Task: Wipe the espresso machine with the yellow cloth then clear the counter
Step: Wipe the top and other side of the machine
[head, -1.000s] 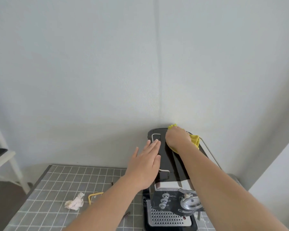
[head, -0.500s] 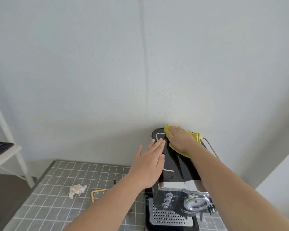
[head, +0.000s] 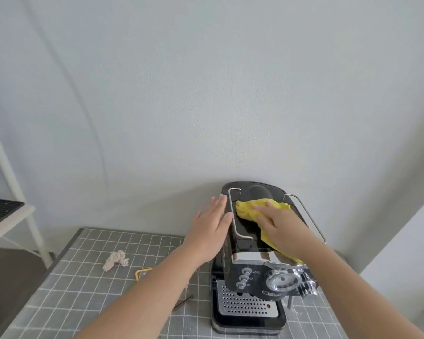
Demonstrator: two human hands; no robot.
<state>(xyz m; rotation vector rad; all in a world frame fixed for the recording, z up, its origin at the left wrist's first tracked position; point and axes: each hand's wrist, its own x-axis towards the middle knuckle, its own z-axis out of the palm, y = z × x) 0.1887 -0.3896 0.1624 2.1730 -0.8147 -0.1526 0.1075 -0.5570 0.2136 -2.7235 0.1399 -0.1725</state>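
While the flat left hand point(head: 209, 233) is bracing the espresso machine point(head: 245, 272), the right hand point(head: 283, 231), fingers straight, is pressing the yellow cloth point(head: 247, 210) over its top, front probably next.

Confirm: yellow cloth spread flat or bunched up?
Loosely bunched, not flat: yellow cloth shows folds under the right hand, pressed on the espresso machine top.

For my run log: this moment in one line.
step: wiping | right hand: presses yellow cloth on espresso machine top | left hand: flat at its left side
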